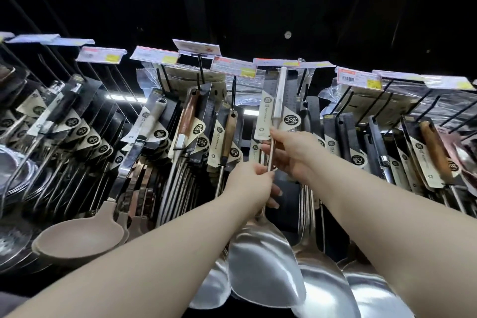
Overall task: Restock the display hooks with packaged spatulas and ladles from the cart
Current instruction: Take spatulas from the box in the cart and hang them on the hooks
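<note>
Steel spatula (263, 261) is going up to the display, blade low and packaged handle high. Both hands are holding its thin shaft. The left hand (251, 185) is curling its fingers round the shaft just above the blade. The right hand (294, 155) is pinching the shaft higher up, just under the card sleeve (277, 121).

Step in hand, as I judge it: hanging this one piece. The sleeve's top is sitting just below the price tag (275, 61) above the spatula. The hook itself is hidden behind the pack, so I cannot tell whether the hole is on yet.

Next move is probably calling for a small lift and a push back, so the hole is finding the hook tip, then a slide along the rod.

Around the spatula:
- wooden-handled utensil (228, 134) is hanging just to its left
- beige ladle (77, 237) is hanging well to its left, low
- more steel blades (322, 284) are crowding just to its right

Those neighbours are leaving little room, so cards may be snagging. No cart is showing.
</note>
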